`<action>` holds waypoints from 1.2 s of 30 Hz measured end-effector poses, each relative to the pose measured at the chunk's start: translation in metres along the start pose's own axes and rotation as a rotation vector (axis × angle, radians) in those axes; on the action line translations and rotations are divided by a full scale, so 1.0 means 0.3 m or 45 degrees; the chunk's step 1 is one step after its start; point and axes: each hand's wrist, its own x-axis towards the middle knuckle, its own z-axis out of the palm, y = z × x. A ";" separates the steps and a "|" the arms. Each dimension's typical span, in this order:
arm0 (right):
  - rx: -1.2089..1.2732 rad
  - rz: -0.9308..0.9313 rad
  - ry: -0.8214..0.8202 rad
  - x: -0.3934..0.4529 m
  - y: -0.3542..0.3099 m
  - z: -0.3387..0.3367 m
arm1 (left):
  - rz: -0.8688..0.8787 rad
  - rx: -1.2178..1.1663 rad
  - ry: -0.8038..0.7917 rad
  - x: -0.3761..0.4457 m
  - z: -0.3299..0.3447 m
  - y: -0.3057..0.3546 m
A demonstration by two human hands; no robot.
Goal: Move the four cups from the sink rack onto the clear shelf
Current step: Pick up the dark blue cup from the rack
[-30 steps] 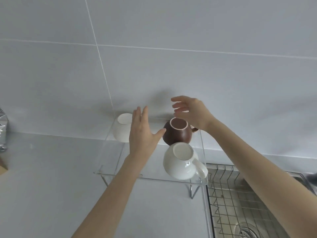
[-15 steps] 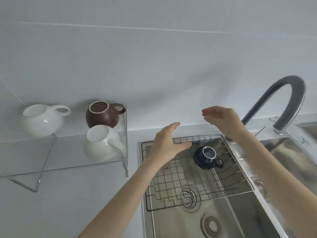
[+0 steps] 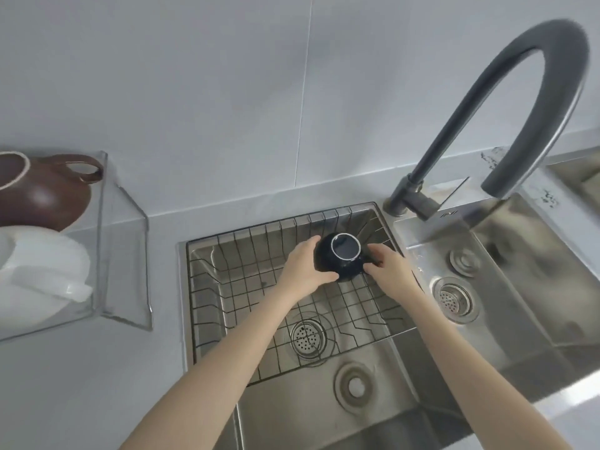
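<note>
A dark blue cup (image 3: 341, 259) with a pale rim lies in the wire sink rack (image 3: 246, 287) near its far right corner. My left hand (image 3: 303, 269) wraps its left side and my right hand (image 3: 388, 271) grips its right side, over the handle. At the left edge stands the clear shelf (image 3: 107, 241). On it are a brown cup (image 3: 42, 193) at the back and a white cup (image 3: 45, 274) in front, both partly cut off by the frame.
A tall dark arched faucet (image 3: 506, 118) rises behind the sink's right part. Steel sink basins (image 3: 406, 362) with drains lie under and right of the rack. Grey counter (image 3: 81, 384) spreads at the lower left, and a tiled wall stands behind.
The view swung right from the shelf to the sink. Both hands dropped from above the rack and closed around the dark blue cup.
</note>
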 end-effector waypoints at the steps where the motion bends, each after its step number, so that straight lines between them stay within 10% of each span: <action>1: 0.003 0.032 0.004 0.020 0.029 0.013 | -0.018 -0.007 -0.009 0.030 0.034 -0.004; 21: -0.050 0.081 0.300 0.052 0.034 0.076 | -0.032 -0.044 0.093 0.140 0.140 -0.089; 36: 0.156 -0.565 0.174 -0.268 -0.459 -0.038 | 0.218 -0.014 0.465 -0.265 -0.387 0.043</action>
